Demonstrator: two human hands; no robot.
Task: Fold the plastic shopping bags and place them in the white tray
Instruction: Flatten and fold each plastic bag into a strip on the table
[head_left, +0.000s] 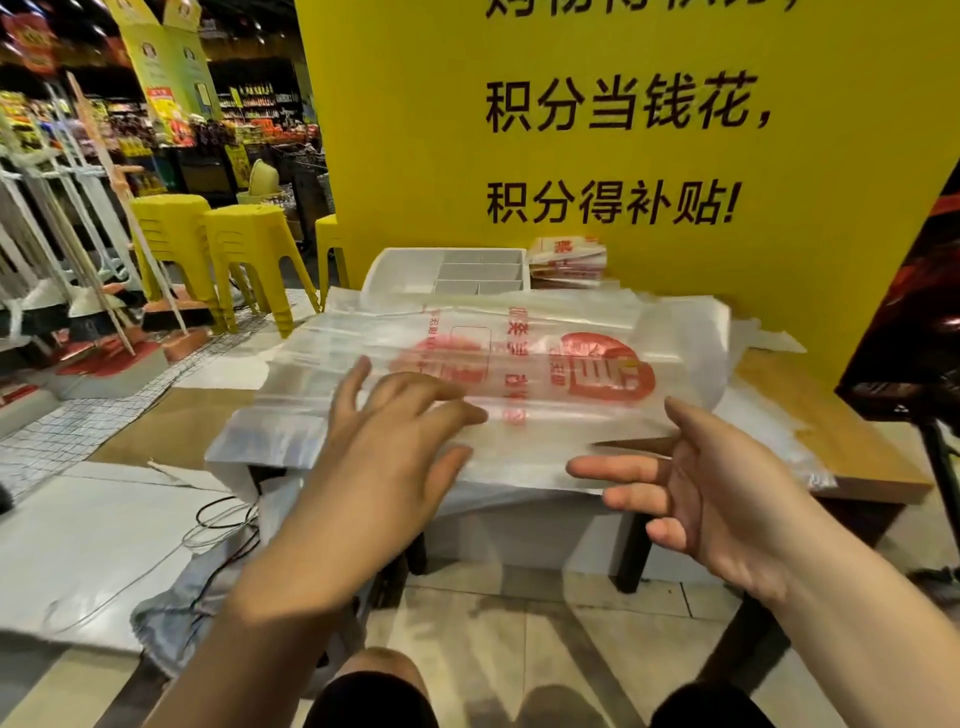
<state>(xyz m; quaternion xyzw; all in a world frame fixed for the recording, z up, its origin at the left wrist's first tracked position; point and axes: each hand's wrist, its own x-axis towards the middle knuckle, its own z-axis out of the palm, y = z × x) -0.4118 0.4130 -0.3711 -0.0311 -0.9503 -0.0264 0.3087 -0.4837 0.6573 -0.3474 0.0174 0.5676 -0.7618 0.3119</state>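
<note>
Translucent plastic printed in red, the shopping bag (519, 353) lies spread flat on a pile of similar bags on the wooden counter (841, 431). The left hand (395, 447) reaches palm-down over its near left part, fingers splayed and straight, gripping nothing; blur hides whether it touches. The right hand (711, 493) stands on edge at the bag's near right border, palm turned leftward, fingers straight, thumb raised, holding nothing. The white tray (384, 270) sits behind, with folded bags (569, 262) just beside it.
</note>
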